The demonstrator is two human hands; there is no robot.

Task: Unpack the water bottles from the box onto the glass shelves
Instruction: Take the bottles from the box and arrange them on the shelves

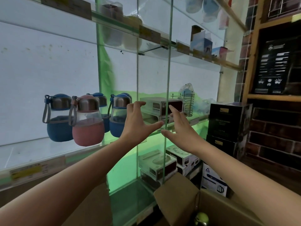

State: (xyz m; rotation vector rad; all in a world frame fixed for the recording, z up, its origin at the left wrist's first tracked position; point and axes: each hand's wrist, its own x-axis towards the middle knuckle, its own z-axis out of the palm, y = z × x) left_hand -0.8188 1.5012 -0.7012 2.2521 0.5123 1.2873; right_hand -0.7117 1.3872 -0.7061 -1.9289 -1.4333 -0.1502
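Both hands up in front of the glass shelf (48, 149), fingers spread, holding nothing: left hand (138, 121) just beside the blue bottle (119, 115), right hand (180, 126) further right. Pink bottle (88, 121) left of that blue bottle. Box (179, 203) well below.

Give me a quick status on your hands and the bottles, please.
Left hand and right hand both open, holding nothing. Pink bottle and blue bottles stand on glass shelf. Cardboard box open below. Nothing in the way.
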